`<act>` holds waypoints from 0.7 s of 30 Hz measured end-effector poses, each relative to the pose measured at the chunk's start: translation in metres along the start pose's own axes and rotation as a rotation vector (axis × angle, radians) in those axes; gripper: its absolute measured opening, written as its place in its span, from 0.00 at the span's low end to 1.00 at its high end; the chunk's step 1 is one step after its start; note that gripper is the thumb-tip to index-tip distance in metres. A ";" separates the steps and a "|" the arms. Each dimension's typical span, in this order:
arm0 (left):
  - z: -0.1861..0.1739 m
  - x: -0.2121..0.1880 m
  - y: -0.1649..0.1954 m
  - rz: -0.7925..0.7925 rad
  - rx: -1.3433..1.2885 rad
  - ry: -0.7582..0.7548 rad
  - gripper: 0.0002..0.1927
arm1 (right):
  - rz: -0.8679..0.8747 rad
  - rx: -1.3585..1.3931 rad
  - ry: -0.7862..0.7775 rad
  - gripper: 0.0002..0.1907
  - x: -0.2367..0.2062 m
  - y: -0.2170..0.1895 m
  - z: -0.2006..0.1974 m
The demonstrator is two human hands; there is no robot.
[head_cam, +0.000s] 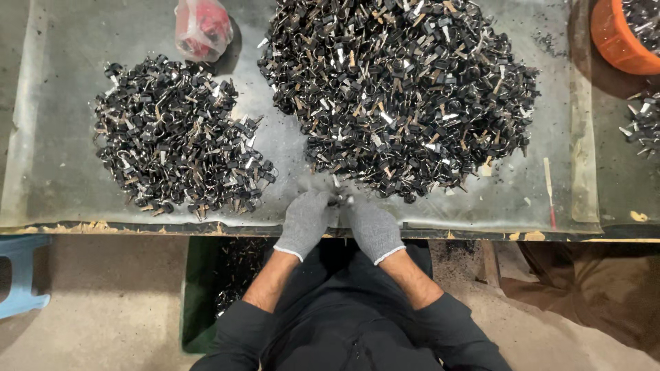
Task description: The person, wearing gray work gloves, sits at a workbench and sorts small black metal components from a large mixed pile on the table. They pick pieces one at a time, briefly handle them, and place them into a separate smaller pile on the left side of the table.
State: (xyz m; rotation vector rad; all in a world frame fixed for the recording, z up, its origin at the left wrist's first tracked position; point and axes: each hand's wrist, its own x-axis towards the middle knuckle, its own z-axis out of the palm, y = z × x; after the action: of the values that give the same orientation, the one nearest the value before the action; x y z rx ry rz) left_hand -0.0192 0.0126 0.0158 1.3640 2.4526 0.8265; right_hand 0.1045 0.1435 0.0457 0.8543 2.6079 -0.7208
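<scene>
Both my hands wear grey knit gloves and meet at the table's near edge. My left hand [306, 221] and my right hand [372, 227] pinch one small black and metal part [339, 200] between their fingertips. A large heap of the same small black parts [402, 89] lies just beyond my hands, at the middle and right. A smaller heap of such parts [179, 137] lies to the left. The held part is mostly hidden by my fingers.
A clear plastic sheet [55, 172] covers the table. A red bag [201, 27] sits at the back left. An orange tub [619, 38] with parts stands at the back right. A green bin [206, 288] is under the table, a blue stool [20, 275] at the left.
</scene>
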 end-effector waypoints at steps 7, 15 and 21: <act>0.002 -0.004 0.004 -0.250 -0.081 0.004 0.17 | -0.205 0.164 0.019 0.25 0.001 0.004 0.011; 0.008 -0.007 -0.004 -0.081 -0.040 0.091 0.07 | -0.286 0.249 0.094 0.19 0.022 0.006 0.018; 0.015 -0.006 -0.011 -0.052 -0.017 0.048 0.08 | -0.131 0.119 -0.016 0.30 0.011 0.006 0.014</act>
State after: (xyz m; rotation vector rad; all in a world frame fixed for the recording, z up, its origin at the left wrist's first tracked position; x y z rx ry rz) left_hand -0.0176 0.0088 -0.0035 1.2835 2.4997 0.8756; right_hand 0.1015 0.1456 0.0275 0.7112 2.6478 -0.9226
